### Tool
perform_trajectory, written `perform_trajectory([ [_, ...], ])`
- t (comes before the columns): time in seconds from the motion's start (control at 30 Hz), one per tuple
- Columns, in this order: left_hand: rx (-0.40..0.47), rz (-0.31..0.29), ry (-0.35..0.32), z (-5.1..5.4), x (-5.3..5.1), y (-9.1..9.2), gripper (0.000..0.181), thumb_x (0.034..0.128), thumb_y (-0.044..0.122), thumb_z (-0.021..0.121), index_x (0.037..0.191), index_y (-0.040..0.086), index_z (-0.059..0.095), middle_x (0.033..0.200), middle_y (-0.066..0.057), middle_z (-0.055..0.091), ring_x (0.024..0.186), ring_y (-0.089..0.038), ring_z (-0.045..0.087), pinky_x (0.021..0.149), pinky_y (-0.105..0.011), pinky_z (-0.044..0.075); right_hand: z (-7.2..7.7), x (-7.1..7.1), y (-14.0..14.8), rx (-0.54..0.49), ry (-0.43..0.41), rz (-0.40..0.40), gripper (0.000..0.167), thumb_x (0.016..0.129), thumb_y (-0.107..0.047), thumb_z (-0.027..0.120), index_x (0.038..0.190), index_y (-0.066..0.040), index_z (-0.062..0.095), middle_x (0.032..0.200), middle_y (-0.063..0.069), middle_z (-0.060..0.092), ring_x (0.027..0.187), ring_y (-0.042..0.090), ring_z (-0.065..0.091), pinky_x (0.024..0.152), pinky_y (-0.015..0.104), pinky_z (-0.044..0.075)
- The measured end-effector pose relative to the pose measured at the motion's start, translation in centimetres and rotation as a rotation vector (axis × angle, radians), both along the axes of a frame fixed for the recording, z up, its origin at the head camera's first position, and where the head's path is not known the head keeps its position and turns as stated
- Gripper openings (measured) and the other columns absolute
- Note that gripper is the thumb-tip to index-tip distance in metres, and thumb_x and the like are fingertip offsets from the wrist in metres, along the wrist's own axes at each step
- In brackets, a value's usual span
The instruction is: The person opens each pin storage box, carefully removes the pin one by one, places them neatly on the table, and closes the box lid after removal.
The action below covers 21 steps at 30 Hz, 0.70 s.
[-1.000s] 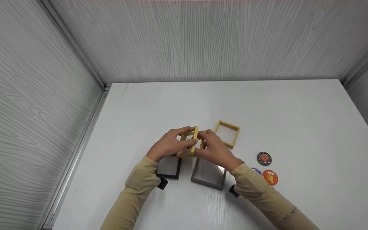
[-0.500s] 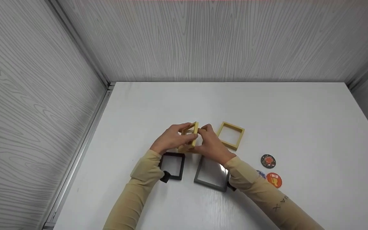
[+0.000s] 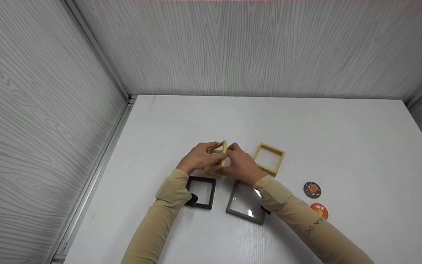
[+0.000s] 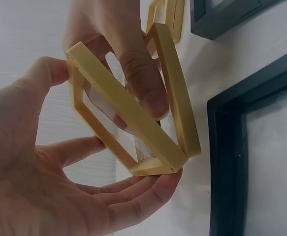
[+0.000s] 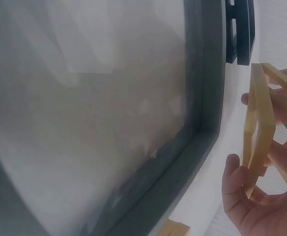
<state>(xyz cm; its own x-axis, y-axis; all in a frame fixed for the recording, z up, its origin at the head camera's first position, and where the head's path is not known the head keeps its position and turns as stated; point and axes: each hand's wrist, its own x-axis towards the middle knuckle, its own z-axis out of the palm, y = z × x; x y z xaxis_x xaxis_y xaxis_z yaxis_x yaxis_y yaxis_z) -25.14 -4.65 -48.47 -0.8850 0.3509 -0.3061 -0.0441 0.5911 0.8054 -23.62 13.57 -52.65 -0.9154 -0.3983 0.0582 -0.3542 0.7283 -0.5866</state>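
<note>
Above the table, both hands hold a yellow hinged display frame (image 3: 224,147) whose two halves stand apart in a V. My left hand (image 3: 200,158) grips one half by its edges, thumb on one side and fingertips on the opposite side, as the left wrist view shows. My right hand (image 3: 243,165) holds the other half, and one of its digits reaches into the gap between the halves (image 4: 123,108). Clear film shows inside the frame. In the right wrist view the frame (image 5: 263,128) is at the right edge, partly covered by fingers. Whether anything sits in the film cannot be told.
Another yellow frame (image 3: 280,163) lies beyond the right hand. Nearer the body are a small black frame (image 3: 213,194) and a larger dark grey frame (image 3: 245,217), partly under the right forearm. Round badges, one black (image 3: 312,190) and one orange (image 3: 319,210), lie right; a bluish one is mostly hidden.
The hands have come slightly closer together, and the gap in the held yellow frame looks narrower. The head view has shifted a little, so things on the table appear further right.
</note>
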Motion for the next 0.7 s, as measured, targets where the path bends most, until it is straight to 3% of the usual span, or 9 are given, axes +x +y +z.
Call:
perform_trajectory([
  [0.23,-0.009,0.001,-0.004,-0.4,-0.2,0.2,0.074,0.0888,0.045,0.069,0.151,0.014,0.044,0.136,-0.015,0.056,0.111,-0.024,0.059,0.094,-0.041,0.047,-0.6,-0.3,0.2,0.069,0.032,-0.014,0.06,0.077,-0.057,0.079,0.119,-0.016,0.07,0.121,0.009,0.055,0.077,0.022,0.061,0.071,0.046,0.055],
  [0.43,-0.019,0.011,-0.031,-0.4,-0.1,0.2,0.077,0.0886,0.048,0.068,0.152,0.014,0.041,0.136,-0.014,0.056,0.109,-0.024,0.059,0.089,-0.038,0.047,-0.9,-0.6,0.3,0.1,0.059,0.002,0.051,0.082,-0.048,0.078,0.121,-0.016,0.07,0.128,0.008,0.055,0.091,0.027,0.065,0.073,0.05,0.055],
  [0.7,-0.041,0.007,-0.015,-0.6,-0.3,0.8,0.076,0.0881,0.045,0.068,0.152,0.014,0.042,0.139,-0.015,0.054,0.108,-0.023,0.06,0.088,-0.036,0.048,-1.2,-0.9,0.3,0.132,0.041,-0.009,0.041,0.079,-0.042,0.082,0.103,-0.01,0.072,0.123,0.005,0.056,0.08,0.02,0.061,0.068,0.046,0.054],
])
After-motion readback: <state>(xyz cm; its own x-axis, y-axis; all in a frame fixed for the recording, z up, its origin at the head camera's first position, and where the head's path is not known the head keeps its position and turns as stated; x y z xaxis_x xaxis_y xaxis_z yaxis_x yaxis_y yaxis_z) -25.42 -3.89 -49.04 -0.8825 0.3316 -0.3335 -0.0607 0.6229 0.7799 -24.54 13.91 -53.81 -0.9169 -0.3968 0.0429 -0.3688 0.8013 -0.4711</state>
